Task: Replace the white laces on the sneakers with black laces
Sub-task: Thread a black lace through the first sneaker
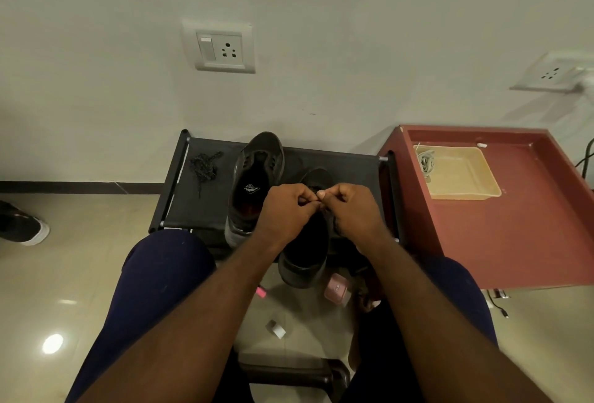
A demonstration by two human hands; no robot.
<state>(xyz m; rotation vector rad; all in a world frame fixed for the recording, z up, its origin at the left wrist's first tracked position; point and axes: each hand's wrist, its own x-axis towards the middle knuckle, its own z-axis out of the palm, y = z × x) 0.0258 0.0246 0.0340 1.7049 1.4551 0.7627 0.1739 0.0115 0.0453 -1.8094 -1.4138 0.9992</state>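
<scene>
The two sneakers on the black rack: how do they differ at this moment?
The left sneaker sits untouched, its opening and insole logo showing; the right sneaker is partly covered by the left hand and right hand, both pinching a dark lace over it. The left sneaker lies further back on the rack; the right sneaker's heel overhangs its front edge. Both are dark.
</scene>
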